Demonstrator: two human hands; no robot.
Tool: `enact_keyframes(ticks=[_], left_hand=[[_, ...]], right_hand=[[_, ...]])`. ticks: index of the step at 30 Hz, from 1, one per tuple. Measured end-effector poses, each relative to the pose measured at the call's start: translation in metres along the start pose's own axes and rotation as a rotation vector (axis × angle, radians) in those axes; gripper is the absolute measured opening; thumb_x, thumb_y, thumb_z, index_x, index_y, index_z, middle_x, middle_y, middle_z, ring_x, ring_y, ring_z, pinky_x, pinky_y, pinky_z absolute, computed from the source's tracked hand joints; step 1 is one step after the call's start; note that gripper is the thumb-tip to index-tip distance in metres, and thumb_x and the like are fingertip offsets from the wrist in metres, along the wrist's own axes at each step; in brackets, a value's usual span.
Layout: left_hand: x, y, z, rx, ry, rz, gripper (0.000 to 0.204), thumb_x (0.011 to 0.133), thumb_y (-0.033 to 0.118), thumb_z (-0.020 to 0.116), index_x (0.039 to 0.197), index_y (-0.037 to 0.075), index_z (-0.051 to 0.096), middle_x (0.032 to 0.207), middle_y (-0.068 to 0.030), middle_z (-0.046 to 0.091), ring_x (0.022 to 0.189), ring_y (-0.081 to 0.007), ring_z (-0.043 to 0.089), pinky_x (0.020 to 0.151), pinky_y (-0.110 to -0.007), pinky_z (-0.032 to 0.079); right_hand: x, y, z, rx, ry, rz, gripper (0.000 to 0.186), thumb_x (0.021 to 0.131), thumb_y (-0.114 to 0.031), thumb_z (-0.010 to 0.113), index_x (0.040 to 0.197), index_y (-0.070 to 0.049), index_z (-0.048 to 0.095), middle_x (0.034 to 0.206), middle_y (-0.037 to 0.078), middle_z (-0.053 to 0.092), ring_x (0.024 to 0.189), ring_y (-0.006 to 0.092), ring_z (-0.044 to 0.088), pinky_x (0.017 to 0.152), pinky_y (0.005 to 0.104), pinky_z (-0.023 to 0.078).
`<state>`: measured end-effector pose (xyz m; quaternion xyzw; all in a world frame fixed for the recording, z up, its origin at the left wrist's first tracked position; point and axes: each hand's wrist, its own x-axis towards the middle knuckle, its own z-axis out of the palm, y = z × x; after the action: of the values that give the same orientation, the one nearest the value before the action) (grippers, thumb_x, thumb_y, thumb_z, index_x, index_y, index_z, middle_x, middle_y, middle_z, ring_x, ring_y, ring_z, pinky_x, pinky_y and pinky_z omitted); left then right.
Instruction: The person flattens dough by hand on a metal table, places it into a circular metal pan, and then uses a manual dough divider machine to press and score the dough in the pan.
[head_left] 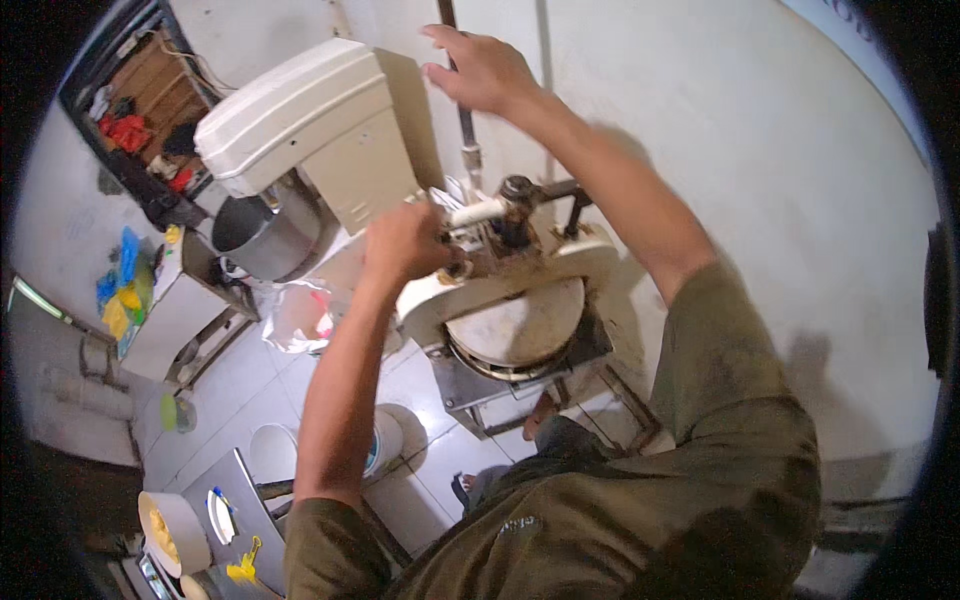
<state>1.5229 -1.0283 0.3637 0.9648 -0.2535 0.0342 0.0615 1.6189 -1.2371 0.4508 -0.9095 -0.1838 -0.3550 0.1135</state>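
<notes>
My left hand (408,240) is closed on the upper fittings of an old cream-and-steel press (420,310), around the left end of its pale crossbar (478,210). My right hand (480,70) is raised high, fingers apart, over a vertical metal pole (466,127) that rises behind the press. A worn round plate (515,320) sits under the press's arched head, on a dark metal stand (475,390). The contact between the raised fingers and the pole looks loose or absent.
A cream mixer (290,110) with a steel bowl (270,245) stands back left, near a plastic bag (298,315) and a low white cabinet (165,325). Buckets (275,448) sit on the tiles. A metal table (240,485) holds a tub (177,535) at lower left. The wall (770,170) borders the right.
</notes>
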Motion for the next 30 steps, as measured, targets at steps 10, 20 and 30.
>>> enact_keyframes(ticks=[10, 20, 30], left_hand=[[0.010, -0.005, 0.008, -0.011, 0.026, 0.017, 0.048, 0.068, 0.041, 0.090, 0.102, 0.012, 0.074, 0.092, -0.0143, 0.075, 0.089, -0.0344, 0.073, 0.076, -0.047, 0.056], [-0.001, -0.001, 0.005, 0.034, 0.022, -0.047, 0.056, 0.070, 0.046, 0.091, 0.108, 0.012, 0.068, 0.094, -0.0124, 0.074, 0.096, -0.0347, 0.072, 0.078, -0.048, 0.054], [-0.186, 0.049, 0.163, -0.338, 0.393, -0.092, 0.126, 0.074, 0.025, 0.091, 0.166, 0.005, 0.007, 0.171, -0.0292, 0.007, 0.156, -0.0503, 0.013, 0.127, -0.056, 0.019]], right_hand=[[-0.606, -0.073, 0.173, 1.906, 0.035, 1.877, 0.016, 0.093, -0.020, 0.060, 0.099, -0.005, 0.062, 0.092, 0.008, 0.065, 0.088, 0.0232, 0.063, 0.084, 0.0408, 0.054], [-0.605, -0.097, 0.212, 1.720, 0.275, 1.933, 0.012, 0.092, -0.005, 0.060, 0.102, -0.010, 0.065, 0.095, 0.006, 0.064, 0.080, 0.0223, 0.061, 0.072, 0.0350, 0.051], [-0.708, -0.028, 0.139, 2.063, -0.186, 1.822, 0.043, 0.082, 0.007, 0.056, 0.120, -0.013, 0.058, 0.105, 0.001, 0.061, 0.077, 0.0129, 0.054, 0.058, 0.0249, 0.043]])
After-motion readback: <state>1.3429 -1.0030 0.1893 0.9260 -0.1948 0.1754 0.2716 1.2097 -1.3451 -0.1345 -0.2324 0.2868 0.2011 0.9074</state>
